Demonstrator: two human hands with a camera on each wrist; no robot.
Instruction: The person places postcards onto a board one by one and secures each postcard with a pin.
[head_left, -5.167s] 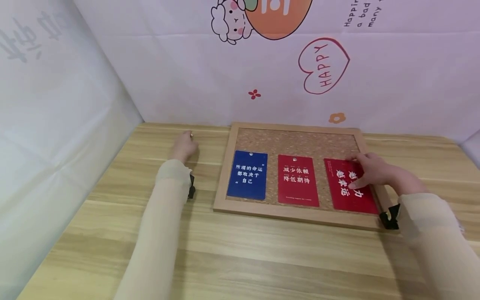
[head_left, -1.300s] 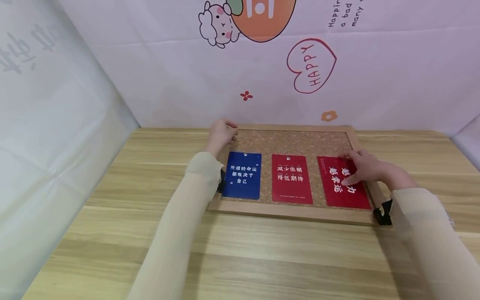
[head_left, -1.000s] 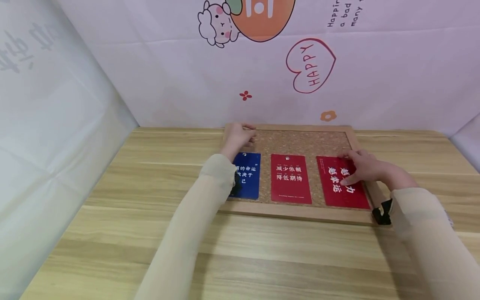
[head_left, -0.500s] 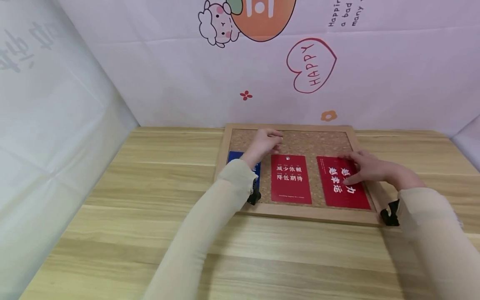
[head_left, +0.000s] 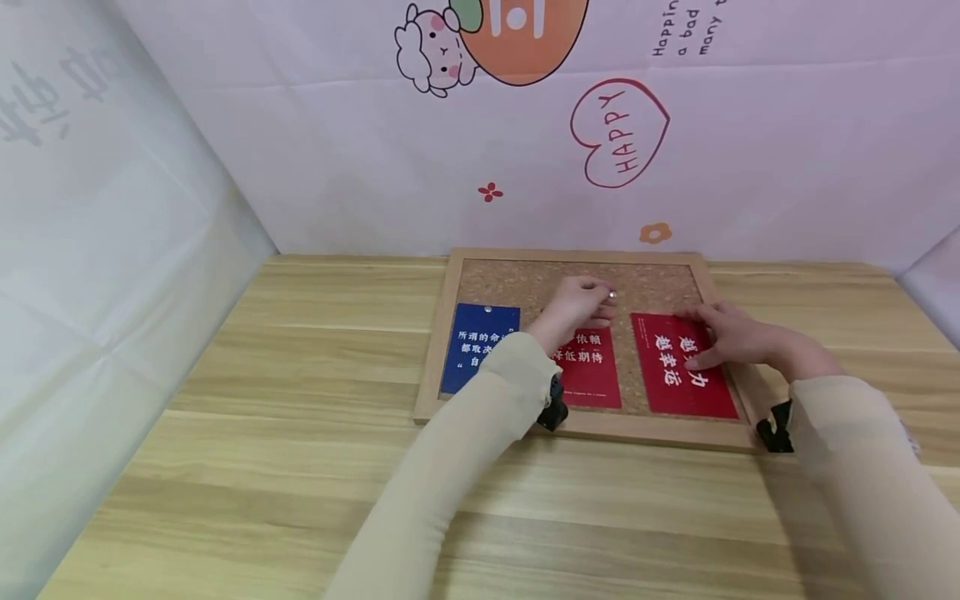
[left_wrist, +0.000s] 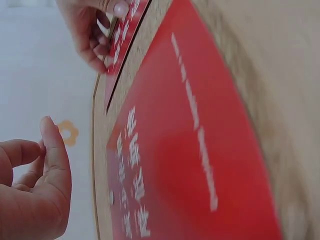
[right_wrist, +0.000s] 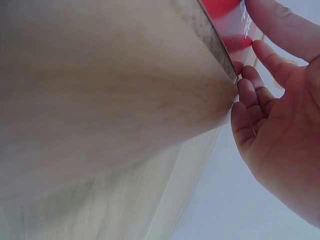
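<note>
In the head view my left hand (head_left: 576, 310) hovers over the corkboard (head_left: 517, 277), its thumb and finger pinching a small silvery thumbtack (head_left: 612, 294). Below that hand lies the middle red card (head_left: 596, 385), its top covered in the head view; the left wrist view shows a tack (left_wrist: 111, 198) at its upper edge. My right hand (head_left: 753, 340) rests on the right-hand red card (head_left: 670, 379), thumb on its face and forefinger at its top edge. That card lies slightly turned at the board's right side. A blue card (head_left: 480, 333), tacked at its top, is partly behind the left sleeve.
The board's wooden frame (head_left: 637, 427) lies flat on the wood-grain table (head_left: 247, 467). A printed white cloth (head_left: 360, 167) hangs along the table's back edge, and another white cloth (head_left: 112, 275) borders the left side. Each wrist carries a black mount (head_left: 552, 406).
My left hand has come from the table left of the board, rightward across the blue card, to above the middle red card. My right hand stays at the right-hand card throughout.
</note>
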